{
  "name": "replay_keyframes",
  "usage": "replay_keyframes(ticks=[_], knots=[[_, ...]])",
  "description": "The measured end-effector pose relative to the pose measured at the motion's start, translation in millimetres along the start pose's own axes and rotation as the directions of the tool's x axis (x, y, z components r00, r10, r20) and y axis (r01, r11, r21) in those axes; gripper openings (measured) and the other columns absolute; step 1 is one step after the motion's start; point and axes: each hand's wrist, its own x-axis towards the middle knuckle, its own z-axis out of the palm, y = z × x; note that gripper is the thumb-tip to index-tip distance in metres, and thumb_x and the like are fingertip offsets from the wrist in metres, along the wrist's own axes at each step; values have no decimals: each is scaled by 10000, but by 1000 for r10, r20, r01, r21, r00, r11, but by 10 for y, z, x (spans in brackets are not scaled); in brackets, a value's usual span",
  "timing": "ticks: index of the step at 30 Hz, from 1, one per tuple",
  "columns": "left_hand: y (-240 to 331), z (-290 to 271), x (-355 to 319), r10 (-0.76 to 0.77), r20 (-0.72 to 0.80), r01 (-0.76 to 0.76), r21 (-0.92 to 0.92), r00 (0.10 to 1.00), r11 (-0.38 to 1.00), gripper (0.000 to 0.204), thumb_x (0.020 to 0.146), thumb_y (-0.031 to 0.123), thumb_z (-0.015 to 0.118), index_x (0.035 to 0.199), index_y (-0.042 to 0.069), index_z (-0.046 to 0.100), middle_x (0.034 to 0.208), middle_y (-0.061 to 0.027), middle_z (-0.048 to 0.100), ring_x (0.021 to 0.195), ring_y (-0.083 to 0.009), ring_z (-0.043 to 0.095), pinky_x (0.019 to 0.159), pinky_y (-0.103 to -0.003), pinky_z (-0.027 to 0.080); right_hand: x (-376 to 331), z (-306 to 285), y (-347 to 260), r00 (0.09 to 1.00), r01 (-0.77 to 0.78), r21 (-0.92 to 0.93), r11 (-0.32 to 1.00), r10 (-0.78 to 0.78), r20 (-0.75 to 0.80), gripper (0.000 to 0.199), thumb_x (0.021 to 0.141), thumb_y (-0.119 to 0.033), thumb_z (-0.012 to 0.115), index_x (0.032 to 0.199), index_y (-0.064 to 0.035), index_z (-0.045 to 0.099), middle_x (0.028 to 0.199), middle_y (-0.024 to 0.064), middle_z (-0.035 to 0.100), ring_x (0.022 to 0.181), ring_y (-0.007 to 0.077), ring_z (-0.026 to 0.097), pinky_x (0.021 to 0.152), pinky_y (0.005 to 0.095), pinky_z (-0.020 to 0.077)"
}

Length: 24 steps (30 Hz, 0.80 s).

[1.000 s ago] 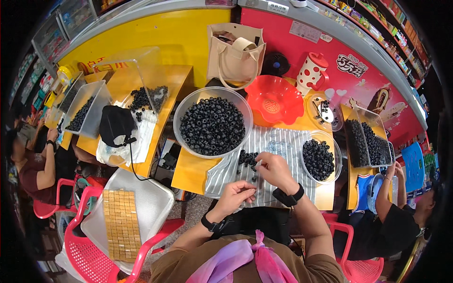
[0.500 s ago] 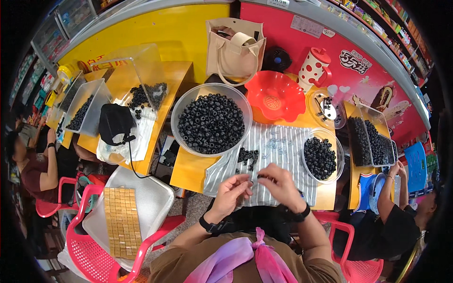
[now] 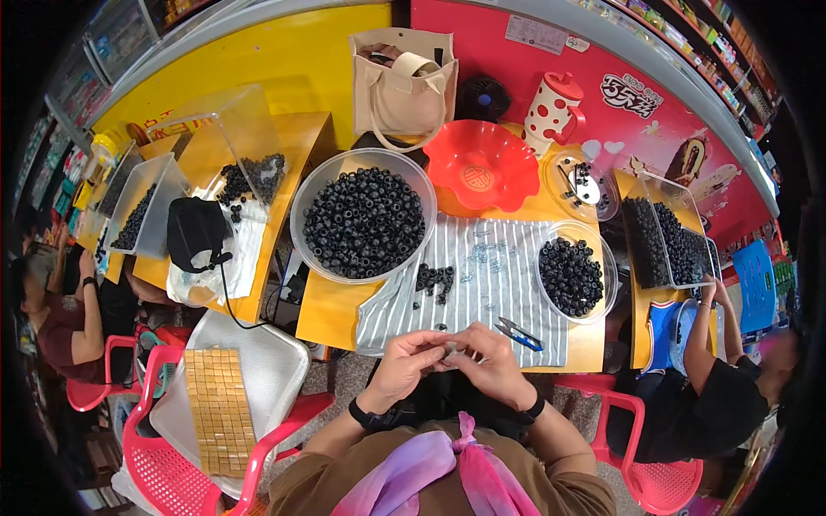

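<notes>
My left hand (image 3: 404,370) and my right hand (image 3: 492,368) meet at the near edge of a grey striped cloth (image 3: 404,310). Fingertips of both are pinched together around something too small to make out. One black ring-shaped piece (image 3: 441,327) lies just beyond them. Beside my right hand are blue-handled thread snips (image 3: 519,334). A small heap of the black pieces (image 3: 434,279) sits on the cloth, and tiny clear bits (image 3: 490,254) are scattered to its right.
A large clear tub (image 3: 301,215) of black pieces stands left, a smaller round tub (image 3: 609,288) of them right. Behind are a red scalloped bowl (image 3: 512,176), a beige bag (image 3: 400,95) and a dotted cup (image 3: 551,112). Other people work on both sides; a pink chair (image 3: 155,439) stands left.
My hands have come together at the fingertips; the right one moved in and down from over the cloth. The snips are now uncovered. The whole view shifted slightly.
</notes>
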Motion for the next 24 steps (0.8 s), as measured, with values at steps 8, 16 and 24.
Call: replay_keyframes(ticks=[8,16,24], knots=[[152,35,54,40,-25,-42,-72,999,996,217,887,-25,574,1097,-53,623,1016,-98,644,886,-182,642,783,-263,509,107,-424,445,943,-249,-464,850,104,-315,116,754,-54,663,866,-26,653,790,144,573,706,351,591,606,422,456],[156,54,96,-4,-27,0,-119,1000,993,241,888,-15,570,1123,-51,609,1032,-102,647,887,-175,645,791,-261,502,144,-329,453,957,-241,-574,782,92,-276,96,744,-88,680,819,-42,640,757,137,540,735,348,583,610,444,452],[140,158,141,-13,-54,10,-57,998,998,237,901,0,549,1129,-42,599,1025,-120,643,846,-168,643,715,-252,507,54,-307,321,972,-113,-380,918,22,-236,85,732,-21,668,794,-39,613,763,122,542,668,320,583,565,400,454]])
